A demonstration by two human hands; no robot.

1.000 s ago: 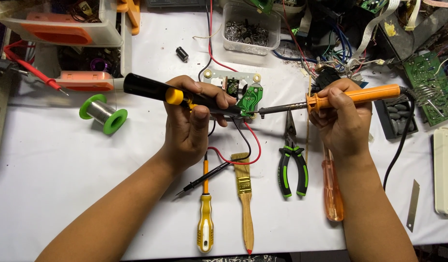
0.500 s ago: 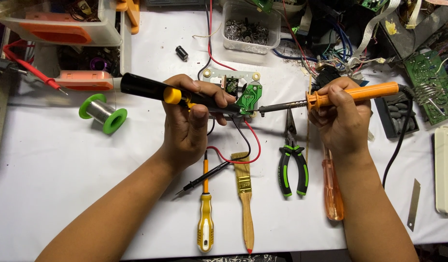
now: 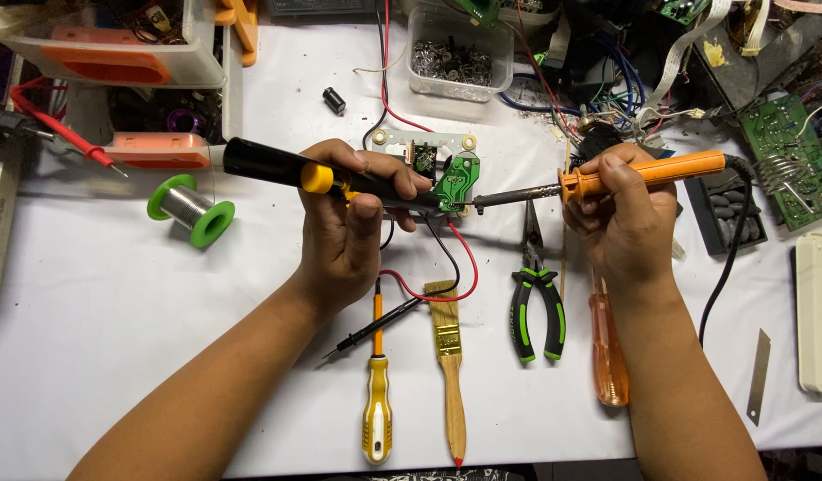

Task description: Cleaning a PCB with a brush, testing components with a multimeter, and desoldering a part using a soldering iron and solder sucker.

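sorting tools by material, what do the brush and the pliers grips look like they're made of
The brush looks like pale bare wood, grain-coloured and matte, with a shiny gold metal band below the bristles. The pliers grips look like black and green moulded plastic or rubber, smooth; the jaws are dark dull metal.

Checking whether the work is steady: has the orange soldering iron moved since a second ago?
No. The soldering iron keeps its place above the green-handled pliers, tip at the green circuit board.

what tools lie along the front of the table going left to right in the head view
Yellow-handled screwdriver → wooden-handled paintbrush → green-and-black pliers → clear orange-handled screwdriver → bare metal blade.
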